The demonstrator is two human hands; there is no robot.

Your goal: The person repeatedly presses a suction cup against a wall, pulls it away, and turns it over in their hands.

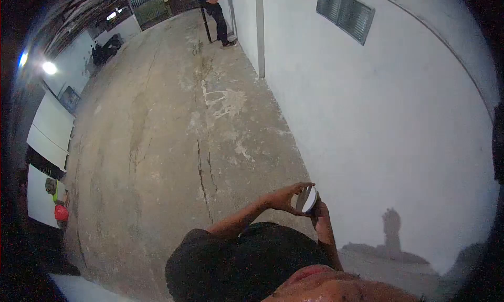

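Observation:
Between my two hands is a small round object [310, 199] with a white, disc-like face and a grey-brown part on the left. Its exact kind cannot be made out. My left hand [286, 197] curves round its left side, thumb and fingers spread along the edge. My right hand [320, 212] is closed against its lower right side, with the fingers partly hidden behind it. Both hands are in front of my dark shirt [262, 249], close to the white wall [378, 118].
A cracked concrete floor [147, 134] stretches ahead. A person in dark clothes [218, 16] stands by the wall at the far end, beside a dark pole [205, 23]. High on the wall is a vent window [345, 13]. White panels [50, 123] and a red item [61, 212] are at left.

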